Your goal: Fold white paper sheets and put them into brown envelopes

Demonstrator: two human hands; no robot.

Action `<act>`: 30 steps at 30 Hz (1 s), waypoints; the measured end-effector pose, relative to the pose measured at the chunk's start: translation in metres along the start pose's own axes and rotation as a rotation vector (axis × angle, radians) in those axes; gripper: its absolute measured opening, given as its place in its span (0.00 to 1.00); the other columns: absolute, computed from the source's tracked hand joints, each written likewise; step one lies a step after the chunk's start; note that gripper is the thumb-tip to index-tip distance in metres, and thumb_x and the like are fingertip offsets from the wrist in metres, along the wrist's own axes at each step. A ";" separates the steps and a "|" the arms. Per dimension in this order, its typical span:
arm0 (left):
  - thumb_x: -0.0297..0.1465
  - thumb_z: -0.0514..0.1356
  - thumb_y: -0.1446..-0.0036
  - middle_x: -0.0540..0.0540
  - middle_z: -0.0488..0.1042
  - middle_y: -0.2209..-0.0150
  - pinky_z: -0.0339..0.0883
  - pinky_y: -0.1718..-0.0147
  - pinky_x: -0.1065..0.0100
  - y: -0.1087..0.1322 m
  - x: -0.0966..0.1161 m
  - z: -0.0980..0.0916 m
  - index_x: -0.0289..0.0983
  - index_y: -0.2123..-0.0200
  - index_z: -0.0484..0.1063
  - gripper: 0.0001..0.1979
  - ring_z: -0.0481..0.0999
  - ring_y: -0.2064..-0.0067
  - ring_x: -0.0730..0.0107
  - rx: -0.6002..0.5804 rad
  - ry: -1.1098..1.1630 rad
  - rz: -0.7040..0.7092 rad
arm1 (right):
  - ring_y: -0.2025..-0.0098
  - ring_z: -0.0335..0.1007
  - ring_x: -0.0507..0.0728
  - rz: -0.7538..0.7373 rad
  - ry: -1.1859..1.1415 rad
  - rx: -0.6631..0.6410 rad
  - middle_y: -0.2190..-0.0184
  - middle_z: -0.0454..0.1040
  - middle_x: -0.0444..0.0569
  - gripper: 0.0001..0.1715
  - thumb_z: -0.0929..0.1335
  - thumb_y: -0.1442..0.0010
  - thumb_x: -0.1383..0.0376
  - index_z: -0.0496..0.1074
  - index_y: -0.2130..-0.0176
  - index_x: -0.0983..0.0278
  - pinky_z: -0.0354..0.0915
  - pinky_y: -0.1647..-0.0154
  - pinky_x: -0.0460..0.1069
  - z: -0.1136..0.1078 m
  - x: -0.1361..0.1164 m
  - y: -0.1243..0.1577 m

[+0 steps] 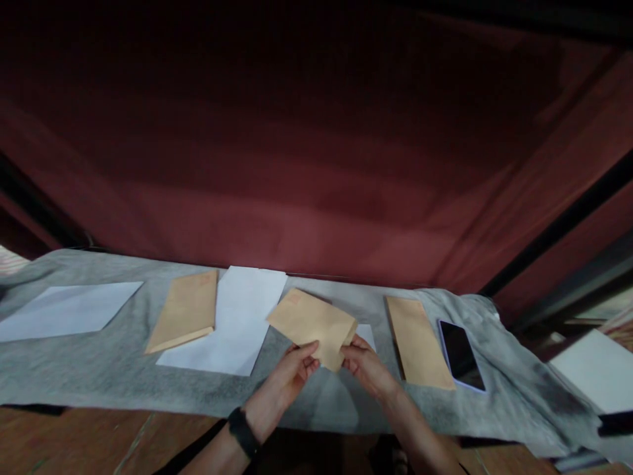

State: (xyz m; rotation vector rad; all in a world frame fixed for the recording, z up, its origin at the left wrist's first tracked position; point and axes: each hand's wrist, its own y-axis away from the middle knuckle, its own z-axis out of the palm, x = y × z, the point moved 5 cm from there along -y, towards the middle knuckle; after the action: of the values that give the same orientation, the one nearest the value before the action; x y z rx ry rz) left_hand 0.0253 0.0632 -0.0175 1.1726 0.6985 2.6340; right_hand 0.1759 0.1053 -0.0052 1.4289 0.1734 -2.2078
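A brown paper envelope [314,318] is held up over the middle of the cloth, tilted, with its flap end toward me. My left hand [297,371] pinches its near edge, thumb on top. At the right end, the fingers of my right hand [363,363] grip the envelope by the flap side. Partly hidden beneath it lies a small white paper [366,335]. To the left, a thick stack of brown envelopes [185,309] overlaps some white sheets [240,323]. Another brown envelope [419,342] lies to the right of my right hand.
A phone [462,355] in a purple case rests beside the right envelope. More white paper [69,309] is at the far left. Grey cloth [123,376] covers the table, whose back edge meets a dark red fabric wall [306,224]. A white panel [596,369] stands at the right.
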 end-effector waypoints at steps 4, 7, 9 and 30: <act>0.27 0.77 0.60 0.47 0.81 0.69 0.70 0.72 0.73 0.000 -0.004 0.009 0.35 0.65 0.76 0.18 0.77 0.73 0.74 0.021 0.070 -0.018 | 0.65 0.79 0.60 0.032 0.030 0.011 0.65 0.82 0.48 0.23 0.77 0.55 0.58 0.77 0.57 0.61 0.72 0.61 0.52 -0.013 -0.007 -0.001; 0.34 0.78 0.59 0.46 0.81 0.70 0.69 0.71 0.73 0.002 -0.019 0.014 0.35 0.65 0.76 0.19 0.78 0.72 0.73 -0.018 -0.020 -0.077 | 0.68 0.77 0.59 -0.004 0.123 0.124 0.69 0.81 0.47 0.21 0.76 0.55 0.54 0.77 0.62 0.61 0.71 0.66 0.52 -0.026 -0.006 -0.007; 0.44 0.75 0.54 0.44 0.81 0.70 0.69 0.71 0.72 0.006 -0.034 0.018 0.35 0.67 0.76 0.20 0.78 0.70 0.70 -0.092 -0.167 -0.156 | 0.68 0.76 0.59 -0.083 0.220 0.165 0.70 0.80 0.46 0.20 0.76 0.55 0.52 0.76 0.65 0.61 0.70 0.65 0.52 -0.031 -0.008 -0.011; 0.48 0.68 0.54 0.34 0.54 0.27 0.34 0.32 0.33 -0.012 0.042 0.031 0.44 0.26 0.43 0.58 0.51 0.27 0.38 -0.263 -2.071 0.978 | 0.70 0.73 0.54 -0.110 0.331 -0.024 0.74 0.78 0.40 0.11 0.74 0.50 0.55 0.78 0.67 0.59 0.69 0.65 0.48 -0.048 -0.041 -0.008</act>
State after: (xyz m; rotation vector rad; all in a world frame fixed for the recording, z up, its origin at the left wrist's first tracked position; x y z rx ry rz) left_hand 0.0197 0.0991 0.0223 3.1918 -0.7301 0.3108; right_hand 0.2243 0.1432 0.0083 1.8020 0.3979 -2.0292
